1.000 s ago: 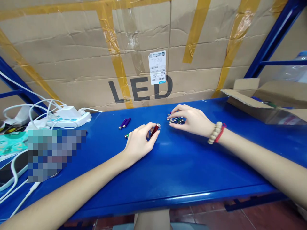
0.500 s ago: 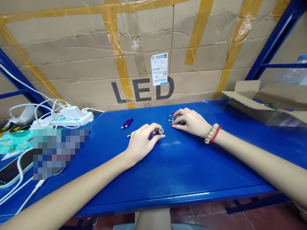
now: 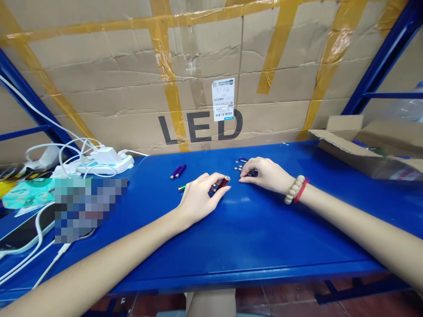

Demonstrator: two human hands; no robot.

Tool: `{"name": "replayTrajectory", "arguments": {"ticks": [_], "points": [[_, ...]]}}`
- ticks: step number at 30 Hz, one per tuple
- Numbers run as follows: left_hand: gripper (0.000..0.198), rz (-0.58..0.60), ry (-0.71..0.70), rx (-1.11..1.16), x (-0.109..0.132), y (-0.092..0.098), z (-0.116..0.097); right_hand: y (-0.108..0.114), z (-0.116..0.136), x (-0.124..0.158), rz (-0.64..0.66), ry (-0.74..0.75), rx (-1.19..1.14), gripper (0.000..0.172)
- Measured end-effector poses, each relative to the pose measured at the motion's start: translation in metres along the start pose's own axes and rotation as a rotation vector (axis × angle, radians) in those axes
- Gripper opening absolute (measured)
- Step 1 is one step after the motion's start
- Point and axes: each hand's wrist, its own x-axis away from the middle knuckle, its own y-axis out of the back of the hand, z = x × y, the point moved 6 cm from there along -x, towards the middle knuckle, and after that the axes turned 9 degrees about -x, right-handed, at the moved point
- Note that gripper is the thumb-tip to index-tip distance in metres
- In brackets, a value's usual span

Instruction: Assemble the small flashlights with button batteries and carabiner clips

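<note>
My left hand (image 3: 200,196) is closed, pinching a small red metal tube (image 3: 224,182) between thumb and fingers, its silvery end up. Something else small shows within the curled fingers, too hidden to name. A green tube (image 3: 181,188) lies on the table, partly covered by that hand. Behind it rest two purple tubes (image 3: 178,171) with silver ends. My right hand (image 3: 264,174), wearing a bead bracelet, has its thumb and fingertips together at the tabletop. What they pinch, if anything, is hidden. Several small silvery discs (image 3: 236,167) lie just left of its fingers, beside dark shiny small parts (image 3: 253,172).
The blue table (image 3: 198,251) backs onto a large taped cardboard box (image 3: 132,97). To the right stands an open carton (image 3: 373,149). At left are a white power strip (image 3: 124,165), tangled white cables and a phone (image 3: 26,229). Blue posts (image 3: 373,66) flank the table.
The red tube in my left hand has tilted, so its red side now shows. My right hand's fingers have drawn closer together beside the discs. The view has shifted slightly.
</note>
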Motion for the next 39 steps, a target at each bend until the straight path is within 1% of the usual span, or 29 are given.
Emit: {"name": "replayTrajectory", "arguments": {"ticks": [4,7,10,13,15,16,19,22,26,28,33,39], "points": [[0.018,-0.018,-0.006,-0.009,0.0,0.002,-0.001,-0.004,-0.005,0.0,0.053,-0.025,-0.063,0.018],[0.017,-0.023,-0.003,-0.011,0.001,0.002,-0.002,-0.004,-0.001,0.0,0.052,0.023,-0.089,0.014],[0.017,-0.016,0.015,-0.01,0.001,0.001,0.0,0.002,0.01,0.002,-0.039,0.065,-0.141,0.013],[0.017,-0.007,0.017,-0.008,0.001,0.0,0.0,0.013,0.026,0.006,-0.211,0.039,-0.29,0.019],[0.017,-0.003,0.012,-0.005,0.001,-0.001,0.0,0.017,0.041,0.01,-0.273,0.073,-0.404,0.023],[0.017,-0.001,0.011,-0.005,0.0,-0.001,0.0,0.017,0.049,0.011,-0.281,0.102,-0.438,0.023],[0.017,0.004,0.009,-0.004,0.0,-0.002,0.0,0.017,0.068,0.014,-0.243,0.202,-0.492,0.021],[0.018,0.007,0.01,-0.001,0.0,-0.002,-0.001,0.016,0.073,0.015,-0.215,0.247,-0.503,0.022],[0.018,0.005,0.034,-0.011,0.0,-0.001,0.0,0.021,0.069,0.016,-0.282,0.191,-0.476,0.027],[0.018,0.002,0.025,-0.012,0.0,0.0,0.0,0.022,0.068,0.017,-0.289,0.169,-0.464,0.028],[0.018,-0.013,0.014,0.003,0.0,0.0,0.0,0.019,0.069,0.017,-0.246,0.19,-0.468,0.029],[0.017,-0.012,0.017,-0.009,0.0,0.0,0.001,0.014,0.072,0.017,-0.164,0.217,-0.429,0.022]]}}
